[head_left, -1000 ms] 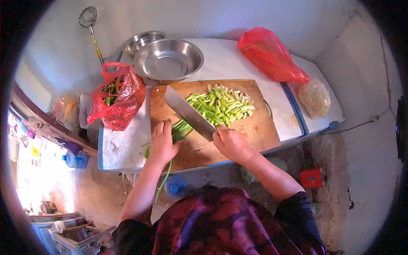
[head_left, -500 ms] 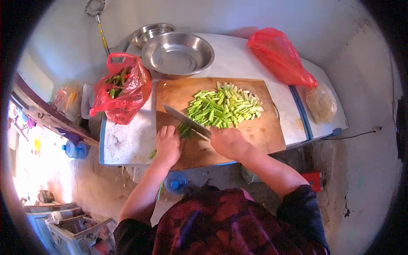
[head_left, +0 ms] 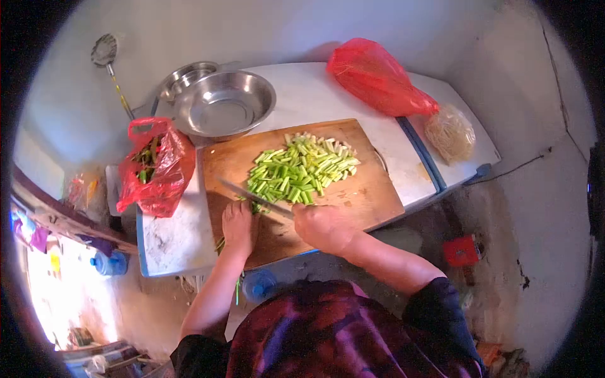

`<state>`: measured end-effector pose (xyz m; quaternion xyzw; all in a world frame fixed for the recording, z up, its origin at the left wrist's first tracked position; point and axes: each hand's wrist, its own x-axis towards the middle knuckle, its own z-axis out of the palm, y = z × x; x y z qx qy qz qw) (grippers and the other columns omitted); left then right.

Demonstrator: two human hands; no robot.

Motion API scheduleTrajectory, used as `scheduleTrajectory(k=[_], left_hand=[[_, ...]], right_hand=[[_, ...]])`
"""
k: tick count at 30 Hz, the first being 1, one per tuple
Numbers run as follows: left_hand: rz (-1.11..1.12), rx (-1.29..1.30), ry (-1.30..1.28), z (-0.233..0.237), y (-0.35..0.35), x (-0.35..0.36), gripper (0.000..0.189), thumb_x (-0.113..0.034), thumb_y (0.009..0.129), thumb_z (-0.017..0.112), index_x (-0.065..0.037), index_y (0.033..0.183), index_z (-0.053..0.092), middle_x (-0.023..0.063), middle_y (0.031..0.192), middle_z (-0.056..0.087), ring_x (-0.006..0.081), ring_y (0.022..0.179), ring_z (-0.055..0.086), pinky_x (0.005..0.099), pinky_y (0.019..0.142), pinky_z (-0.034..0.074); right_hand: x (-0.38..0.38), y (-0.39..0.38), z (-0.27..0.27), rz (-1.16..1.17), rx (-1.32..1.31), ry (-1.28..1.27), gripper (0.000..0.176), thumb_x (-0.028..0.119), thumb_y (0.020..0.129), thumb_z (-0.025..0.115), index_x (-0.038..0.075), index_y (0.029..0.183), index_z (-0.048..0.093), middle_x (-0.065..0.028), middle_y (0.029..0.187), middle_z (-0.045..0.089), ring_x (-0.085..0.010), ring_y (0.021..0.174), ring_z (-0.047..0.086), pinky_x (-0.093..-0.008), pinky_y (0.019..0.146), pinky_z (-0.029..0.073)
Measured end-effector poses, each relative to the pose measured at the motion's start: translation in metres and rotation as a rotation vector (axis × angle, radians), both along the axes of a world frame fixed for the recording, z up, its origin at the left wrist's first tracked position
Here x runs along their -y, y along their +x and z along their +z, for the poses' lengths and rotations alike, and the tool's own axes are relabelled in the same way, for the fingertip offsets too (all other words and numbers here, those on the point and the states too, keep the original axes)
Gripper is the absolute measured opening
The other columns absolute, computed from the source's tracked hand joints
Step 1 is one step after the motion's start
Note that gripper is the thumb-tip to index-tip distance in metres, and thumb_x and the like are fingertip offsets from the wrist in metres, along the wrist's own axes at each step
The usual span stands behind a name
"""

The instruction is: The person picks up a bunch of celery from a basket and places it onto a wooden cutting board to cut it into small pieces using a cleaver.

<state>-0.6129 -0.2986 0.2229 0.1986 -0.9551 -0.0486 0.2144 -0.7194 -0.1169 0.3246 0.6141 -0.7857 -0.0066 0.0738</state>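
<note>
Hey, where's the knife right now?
In the head view, the knife is in the right hand, its blade slanting over the cutting board's left half, between the chopped green stalks and the left hand.

Front garment: dark maroon with big blurry blotches of red, purple and near-black, thin pinkish strip at the upper edge; can't tell if apron or top. Left sleeve black, right sleeve black with a bluish cast, both short, ending around the elbow. Forearms, left hand and right hand bare.
</note>
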Motion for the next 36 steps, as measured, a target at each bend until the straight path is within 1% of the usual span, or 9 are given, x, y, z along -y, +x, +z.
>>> scheduleTrajectory(k=[3, 6, 11, 16, 20, 24, 31, 32, 36], left_hand=[[-0.074, -0.103, -0.036, -0.004, 0.003, 0.004, 0.024, -0.02, 0.077, 0.063, -0.003, 0.094, 0.058, 0.0135, 0.096, 0.056, 0.0317, 0.094, 0.052, 0.0428, 0.082, 0.043], [-0.119, -0.15, -0.045, -0.002, 0.005, 0.008, 0.018, -0.013, 0.074, 0.06, -0.003, 0.088, 0.057, 0.0125, 0.094, 0.055, 0.0311, 0.092, 0.051, 0.0421, 0.08, 0.043], [-0.114, -0.139, -0.026, 0.001, 0.005, 0.003, 0.018, -0.008, 0.067, 0.055, -0.003, 0.085, 0.056, 0.0114, 0.092, 0.053, 0.0307, 0.092, 0.051, 0.0406, 0.079, 0.043], [-0.202, -0.172, 0.215, 0.01, 0.008, 0.014, 0.021, -0.021, 0.083, 0.061, -0.004, 0.094, 0.058, 0.0151, 0.095, 0.058, 0.0343, 0.093, 0.054, 0.0435, 0.081, 0.044], [-0.122, -0.227, 0.592, 0.032, 0.029, 0.027, 0.035, -0.024, 0.086, 0.059, 0.0, 0.112, 0.056, 0.0204, 0.108, 0.059, 0.0394, 0.103, 0.053, 0.0456, 0.087, 0.044], [-0.126, -0.103, 0.421, 0.05, 0.058, 0.03, 0.056, -0.038, 0.072, 0.072, 0.003, 0.108, 0.056, 0.0214, 0.11, 0.056, 0.0373, 0.104, 0.053, 0.0453, 0.088, 0.044], [-0.036, 0.176, 0.218, 0.046, 0.062, 0.003, 0.031, -0.021, 0.07, 0.072, -0.003, 0.092, 0.059, 0.0133, 0.101, 0.05, 0.0321, 0.103, 0.047, 0.044, 0.086, 0.04], [-0.053, 0.151, 0.204, 0.04, 0.061, 0.004, 0.022, -0.009, 0.067, 0.067, -0.002, 0.087, 0.059, 0.0127, 0.099, 0.05, 0.0317, 0.101, 0.047, 0.0443, 0.084, 0.041], [-0.122, 0.077, 0.163, 0.026, 0.061, 0.01, 0.016, -0.004, 0.061, 0.062, -0.003, 0.077, 0.06, 0.0126, 0.097, 0.05, 0.0322, 0.098, 0.047, 0.0442, 0.083, 0.041]], right_hand=[[0.006, 0.001, 0.0, -0.048, 0.097, -0.096, 0.011, 0.014, 0.079, 0.052, 0.005, 0.082, 0.055, -0.0066, 0.058, 0.061, -0.0208, 0.051, 0.063, -0.0352, 0.039, 0.048], [0.02, 0.0, 0.019, -0.128, 0.284, 0.123, 0.016, 0.012, 0.082, 0.045, 0.0, 0.087, 0.055, -0.0179, 0.072, 0.065, -0.0318, 0.066, 0.067, -0.0428, 0.058, 0.054], [0.04, -0.015, -0.027, -0.137, 0.335, 0.015, 0.017, 0.015, 0.085, 0.045, 0.002, 0.086, 0.056, -0.0207, 0.072, 0.064, -0.0389, 0.066, 0.064, -0.0486, 0.062, 0.052], [0.017, -0.024, -0.042, -0.193, 0.557, -0.317, 0.026, 0.025, 0.088, 0.047, 0.0, 0.085, 0.051, -0.0266, 0.066, 0.058, -0.0454, 0.062, 0.058, -0.0543, 0.059, 0.047], [0.003, -0.011, -0.016, -0.255, 0.593, -0.341, 0.025, 0.025, 0.089, 0.046, 0.0, 0.085, 0.05, -0.0257, 0.065, 0.058, -0.0452, 0.062, 0.058, -0.0536, 0.059, 0.047], [-0.004, -0.001, 0.003, -0.12, 0.42, -0.185, 0.017, 0.018, 0.087, 0.047, 0.001, 0.085, 0.051, -0.0207, 0.066, 0.062, -0.0393, 0.06, 0.062, -0.0496, 0.057, 0.051], [0.011, 0.015, 0.012, -0.104, 0.303, 0.091, 0.014, 0.013, 0.083, 0.048, 0.002, 0.088, 0.054, -0.0155, 0.069, 0.065, -0.0321, 0.064, 0.067, -0.0435, 0.055, 0.053], [0.013, 0.015, 0.012, -0.104, 0.299, 0.095, 0.014, 0.013, 0.084, 0.047, 0.002, 0.089, 0.055, -0.0155, 0.069, 0.065, -0.0324, 0.065, 0.067, -0.0434, 0.055, 0.053], [0.024, 0.012, 0.01, -0.032, 0.204, 0.136, 0.016, 0.014, 0.084, 0.047, 0.003, 0.089, 0.057, -0.015, 0.071, 0.065, -0.0315, 0.064, 0.066, -0.0434, 0.055, 0.053]])
